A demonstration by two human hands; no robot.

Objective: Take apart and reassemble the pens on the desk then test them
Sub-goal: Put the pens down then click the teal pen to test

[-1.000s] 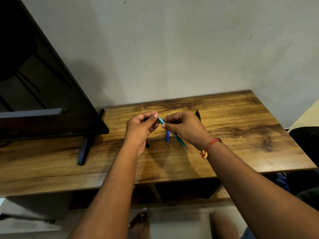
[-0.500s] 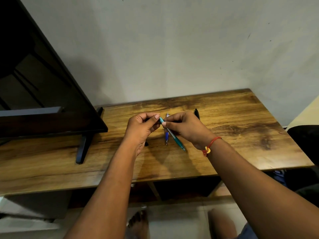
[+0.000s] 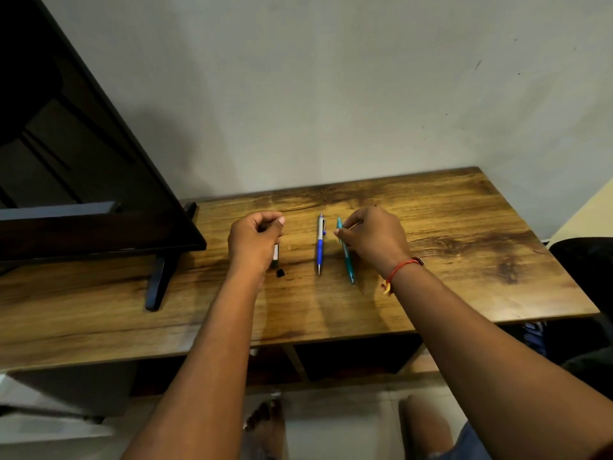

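Note:
A blue and silver pen (image 3: 319, 244) lies on the wooden desk (image 3: 447, 260) with its tip toward me. Just right of it is a teal pen (image 3: 347, 260), parallel to it and low at the desk; my right hand (image 3: 373, 239) pinches its upper part. My left hand (image 3: 253, 242) is curled over a black pen (image 3: 275, 253), of which only the lower end with a white label shows. A small black piece (image 3: 281, 273) lies loose just below that pen.
A dark flat screen (image 3: 83, 180) on a black foot (image 3: 161, 280) fills the desk's left side. The wall stands right behind the desk. A dark chair (image 3: 583, 260) is at the right edge, and my bare feet are on the floor below.
My hands have parted. The right hand has brought the teal pen down beside the blue pen, and the left hand has let go of it and moved left onto the black pen.

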